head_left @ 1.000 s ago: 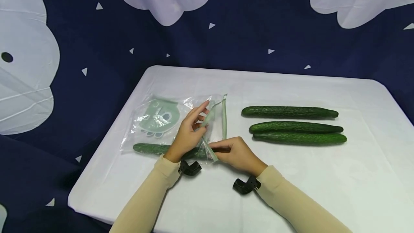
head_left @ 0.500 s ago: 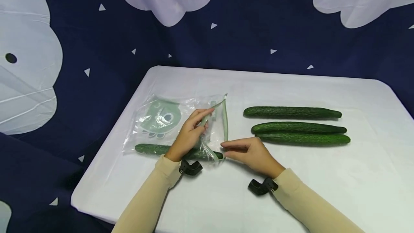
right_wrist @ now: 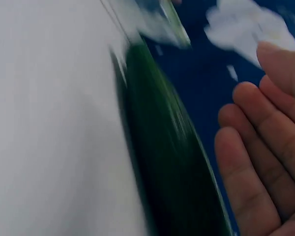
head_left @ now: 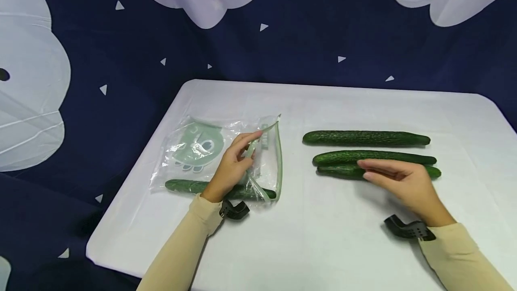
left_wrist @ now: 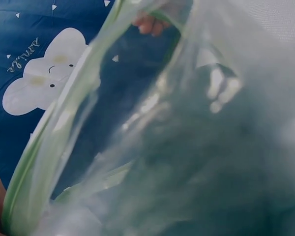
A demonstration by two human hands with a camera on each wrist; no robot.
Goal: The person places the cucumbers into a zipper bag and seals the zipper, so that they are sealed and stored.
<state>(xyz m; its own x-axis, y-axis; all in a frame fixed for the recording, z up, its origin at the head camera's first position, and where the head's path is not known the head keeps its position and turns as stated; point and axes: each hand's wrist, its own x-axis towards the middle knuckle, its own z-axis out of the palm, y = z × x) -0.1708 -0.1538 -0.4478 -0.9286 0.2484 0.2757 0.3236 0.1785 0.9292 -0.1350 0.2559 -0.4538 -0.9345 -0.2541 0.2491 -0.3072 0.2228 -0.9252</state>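
My left hand [head_left: 232, 163] holds the green-edged mouth of a clear plastic zip bag [head_left: 262, 165], thumb and fingers at the strip. One cucumber [head_left: 183, 186] lies inside the bag along its near side, partly hidden by the left hand. My right hand [head_left: 408, 187] hovers over the nearest of three loose cucumbers [head_left: 339, 171], its fingers fairly straight and nothing between them. Behind it lie the middle cucumber [head_left: 371, 156] and the farthest cucumber [head_left: 365, 138]. The bag's green strip [left_wrist: 37, 162] spans the left wrist view. A blurred cucumber [right_wrist: 167, 147] shows beside the right fingers.
A white cloth covers the table [head_left: 299, 246]. A dark blue curtain [head_left: 299, 53] with white clouds hangs behind it and on the left. A pale green cartoon print [head_left: 199, 145] marks the bag. Black wrist mounts [head_left: 409, 229] stick out near both cuffs.
My right hand has left the bag's mouth and moved right to the loose cucumbers. My left hand stays at the bag. The bagged cucumber's end is now uncovered.
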